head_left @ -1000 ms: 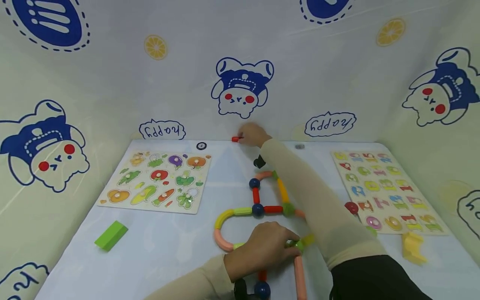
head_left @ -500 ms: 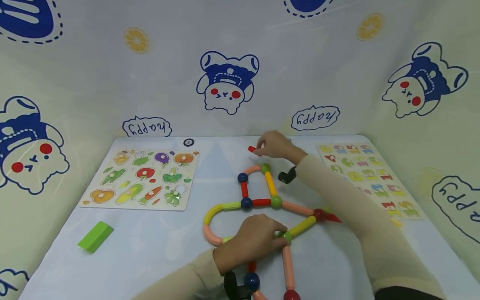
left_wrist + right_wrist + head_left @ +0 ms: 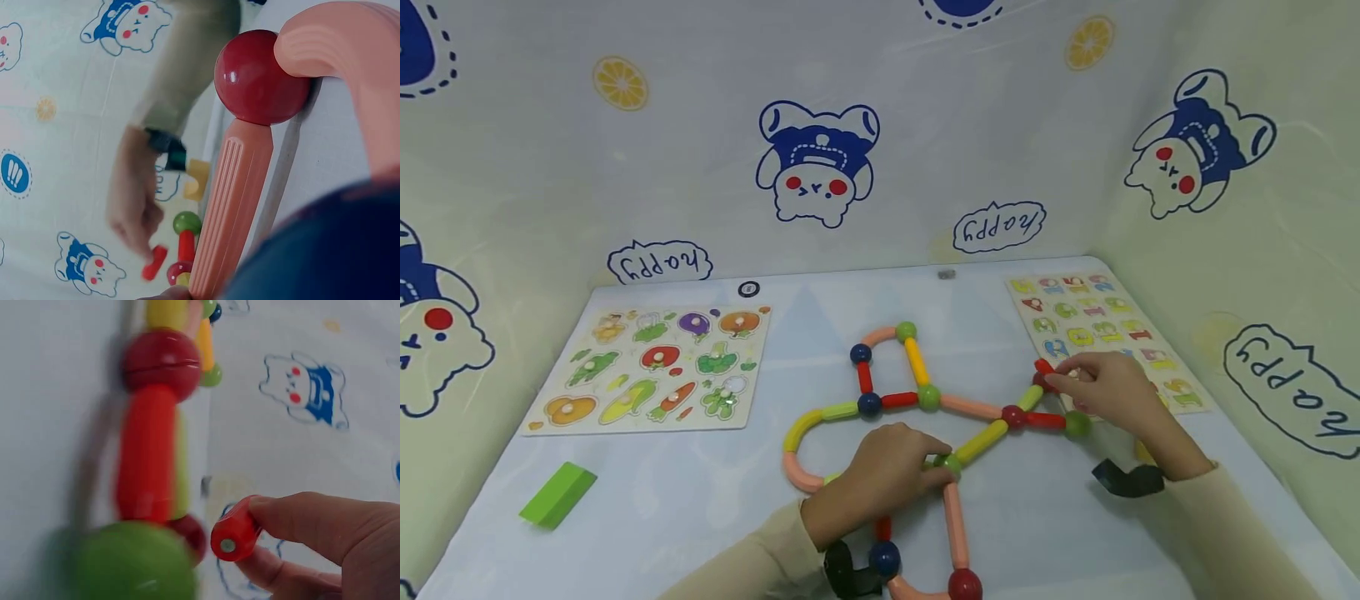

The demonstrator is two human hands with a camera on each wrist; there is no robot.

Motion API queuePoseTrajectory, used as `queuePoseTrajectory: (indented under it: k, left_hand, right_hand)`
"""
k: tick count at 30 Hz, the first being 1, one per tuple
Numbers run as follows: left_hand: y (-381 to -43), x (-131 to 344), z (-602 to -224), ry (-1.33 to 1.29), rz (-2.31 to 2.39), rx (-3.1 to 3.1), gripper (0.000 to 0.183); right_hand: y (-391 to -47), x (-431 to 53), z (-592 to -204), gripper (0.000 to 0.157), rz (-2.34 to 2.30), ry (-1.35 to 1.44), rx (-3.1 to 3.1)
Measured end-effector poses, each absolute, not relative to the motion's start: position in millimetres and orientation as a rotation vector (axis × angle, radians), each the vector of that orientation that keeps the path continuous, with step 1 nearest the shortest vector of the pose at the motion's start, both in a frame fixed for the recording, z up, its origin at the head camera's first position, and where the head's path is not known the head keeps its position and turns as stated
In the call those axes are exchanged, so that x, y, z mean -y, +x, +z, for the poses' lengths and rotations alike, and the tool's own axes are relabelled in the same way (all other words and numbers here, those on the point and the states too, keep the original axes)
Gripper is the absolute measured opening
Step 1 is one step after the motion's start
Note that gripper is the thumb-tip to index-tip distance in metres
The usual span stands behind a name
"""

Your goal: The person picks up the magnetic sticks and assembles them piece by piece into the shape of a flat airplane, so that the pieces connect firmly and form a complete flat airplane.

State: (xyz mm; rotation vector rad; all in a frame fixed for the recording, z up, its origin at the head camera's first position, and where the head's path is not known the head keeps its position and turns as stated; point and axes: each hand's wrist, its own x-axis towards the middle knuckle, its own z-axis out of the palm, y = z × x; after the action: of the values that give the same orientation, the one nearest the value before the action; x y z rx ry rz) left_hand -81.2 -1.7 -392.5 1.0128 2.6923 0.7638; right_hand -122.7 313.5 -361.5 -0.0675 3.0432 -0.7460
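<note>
A flat figure of magnetic rods and balls lies across the table. My left hand (image 3: 883, 468) pinches a green ball (image 3: 952, 466) in its middle, where a yellow rod (image 3: 982, 443) and a long pink rod (image 3: 956, 527) meet. My right hand (image 3: 1108, 390) holds a short red rod (image 3: 234, 534) between thumb and finger, its metal end showing in the right wrist view. That rod is close to a dark red ball (image 3: 1040, 379) at the tip of a light-green rod (image 3: 1031, 398); contact cannot be told. Another red rod (image 3: 1045, 421) runs to a green ball (image 3: 1078, 425).
A vegetable puzzle board (image 3: 647, 367) lies at the left, a second picture board (image 3: 1078, 312) at the right behind my hand. A green block (image 3: 558, 495) sits at front left. A black ring-shaped piece (image 3: 748, 289) and a small grey piece (image 3: 947, 274) lie at the back edge.
My right hand has brought the red rod from the table's back edge toward the right and nearer, to the figure's right end. The left hand keeps its hold; the head view has shifted.
</note>
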Motion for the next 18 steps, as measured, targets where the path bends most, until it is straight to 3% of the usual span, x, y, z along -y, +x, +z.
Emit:
queuePoseTrajectory:
  k: [6,18]
  left_hand:
    - [-80.9,2.6,-391.0,0.992,0.764,-2.674,0.035]
    - [-80.9,1.5,-389.9,0.998,0.761,-2.661,0.035]
  right_hand:
    - [-98.0,-322.8,-376.6,0.041,-0.763,0.093,-3.069]
    - [-93.3,-318.0,-381.5,0.036,-0.746,0.145,-3.048]
